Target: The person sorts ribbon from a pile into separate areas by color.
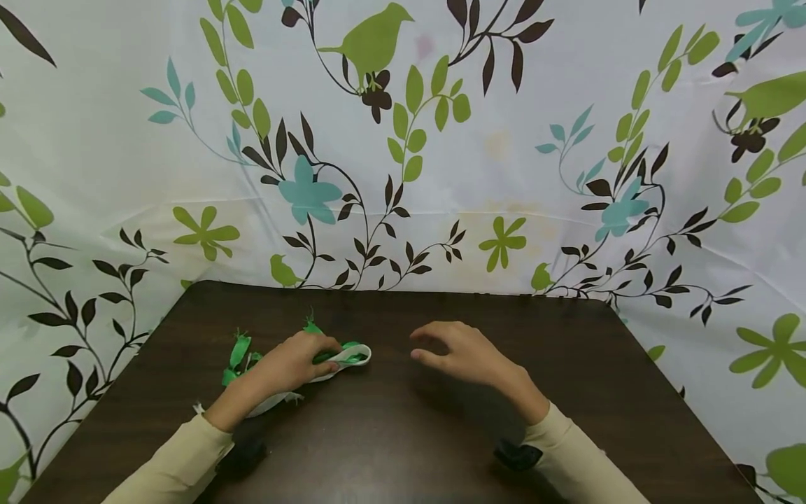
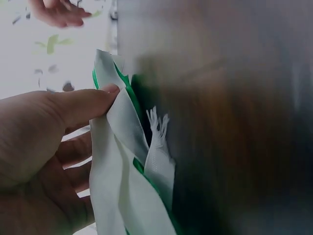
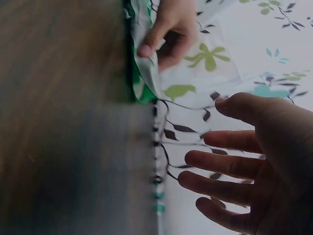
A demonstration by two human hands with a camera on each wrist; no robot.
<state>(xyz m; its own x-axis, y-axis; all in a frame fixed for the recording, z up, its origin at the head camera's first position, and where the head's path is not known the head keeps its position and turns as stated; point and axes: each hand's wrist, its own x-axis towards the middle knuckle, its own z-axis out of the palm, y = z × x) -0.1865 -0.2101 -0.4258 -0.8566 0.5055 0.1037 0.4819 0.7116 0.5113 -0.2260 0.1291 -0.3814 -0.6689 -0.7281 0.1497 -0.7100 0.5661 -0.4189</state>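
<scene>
Head: the left hand (image 1: pixel 291 364), reaching forward, pinches the ribbon (image 1: pixel 356 354) at the left of the desk (image 1: pixel 390 448); the right hand (image 1: pixel 467 354) hovers apart, grip wide. Left wrist: the thumb (image 2: pixel 88 102) presses the ribbon's white face. Right wrist: the right hand's fingers (image 3: pixel 225 164) spread apart.

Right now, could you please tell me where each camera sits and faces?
Head: worn on the head, facing forward and down at the dark brown tabletop and white leaf-and-bird-print cloth; the left hand, right hand and cream fabric sleeves show.
Left wrist: worn there, facing the green-and-white frayed fabric ribbons and left hand; the right hand shows partly.
Right wrist: worn there, facing the right hand, tabletop and cloth; the left hand shows at top.
Both wrist views share the ribbons and both hands.
</scene>
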